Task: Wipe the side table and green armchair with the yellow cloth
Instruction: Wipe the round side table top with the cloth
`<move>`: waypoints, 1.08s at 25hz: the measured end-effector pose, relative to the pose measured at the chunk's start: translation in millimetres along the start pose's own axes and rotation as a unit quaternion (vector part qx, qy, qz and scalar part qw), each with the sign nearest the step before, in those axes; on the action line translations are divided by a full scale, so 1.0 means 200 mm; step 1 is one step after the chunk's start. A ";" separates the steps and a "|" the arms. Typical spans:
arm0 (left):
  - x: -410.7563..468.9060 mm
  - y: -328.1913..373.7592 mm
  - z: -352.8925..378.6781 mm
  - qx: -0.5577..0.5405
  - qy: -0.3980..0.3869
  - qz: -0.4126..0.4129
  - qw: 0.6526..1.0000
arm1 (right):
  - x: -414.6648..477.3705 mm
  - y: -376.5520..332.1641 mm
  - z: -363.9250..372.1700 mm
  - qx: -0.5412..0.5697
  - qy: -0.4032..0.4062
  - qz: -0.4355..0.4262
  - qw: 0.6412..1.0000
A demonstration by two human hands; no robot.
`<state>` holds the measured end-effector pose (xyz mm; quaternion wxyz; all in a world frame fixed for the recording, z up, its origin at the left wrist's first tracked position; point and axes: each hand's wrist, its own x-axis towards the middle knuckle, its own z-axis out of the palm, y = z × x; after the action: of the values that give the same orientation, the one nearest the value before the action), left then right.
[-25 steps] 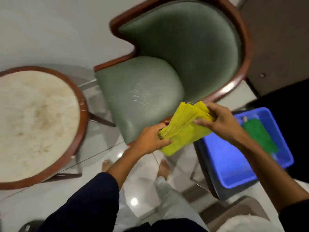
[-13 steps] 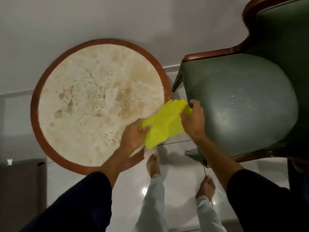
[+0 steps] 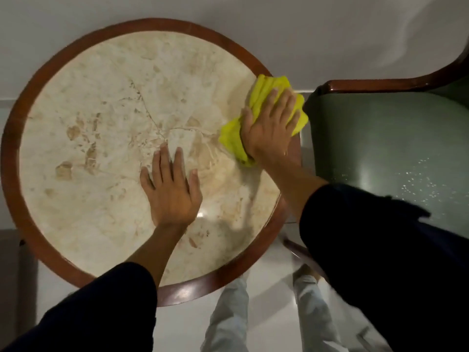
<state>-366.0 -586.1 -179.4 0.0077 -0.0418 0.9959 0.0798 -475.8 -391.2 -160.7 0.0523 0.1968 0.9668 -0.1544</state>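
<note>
The round side table (image 3: 83, 102) has a beige marble top and a brown wooden rim and fills the left and middle of the view. The yellow cloth (image 3: 264, 90) lies bunched at the table's right edge. My right hand (image 3: 272, 125) presses flat on the cloth, fingers spread over it. My left hand (image 3: 172, 189) rests flat on the bare marble near the middle, fingers apart, holding nothing. The green armchair (image 3: 385, 148) stands close to the table on the right, its seat speckled with white flecks.
A pale wall (image 3: 228, 11) runs behind the table and chair. Below the table is a glossy white floor (image 3: 274, 313) with my legs and feet on it. A grey panel (image 3: 10, 262) shows at the lower left.
The view has swung from the armchair to the table. Both hands held the cloth in the air before; now the left has let go and lies on the marble, the right presses the cloth on the table.
</note>
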 end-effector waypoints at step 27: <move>0.15 0.31 -0.35 -0.118 -0.088 0.204 0.968 | -0.97 0.58 -0.20 0.297 -0.184 0.244 0.905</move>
<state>-401.1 -539.2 -101.9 0.0741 0.1691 0.9623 0.1998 -252.8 -347.4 -124.5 0.2046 0.4008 0.7709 -0.4508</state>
